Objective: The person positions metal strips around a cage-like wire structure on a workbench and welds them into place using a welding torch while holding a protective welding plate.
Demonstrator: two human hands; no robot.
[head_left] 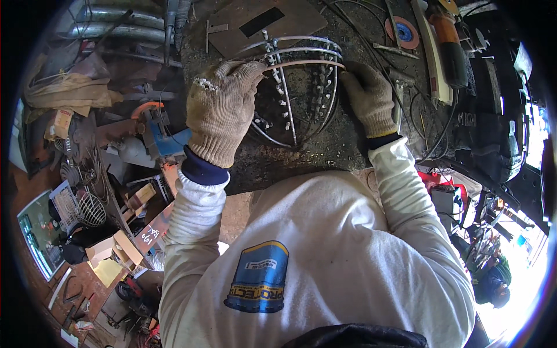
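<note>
My left hand (223,110), in a worn knitted work glove, has its fingers closed on one end of a thin curved metal rod (304,61). The other end is pinched by my right hand (368,97), gloved the same way. Brownish and arched, the rod spans the gap between my hands. Right by it stands a frame of bent metal rods (288,104), with whitish lumps along its uprights and curved bars across its far side. Whether the rod touches the frame I cannot tell. My gloves hide both rod ends.
The dark, gritty workbench (255,165) carries a flat metal plate with a rectangular slot (232,35) at its far side. An angle grinder (448,49), a reddish disc (402,32) and loose cables lie to the right. Scrap, pipes (119,32) and a blue tool (168,139) crowd the left.
</note>
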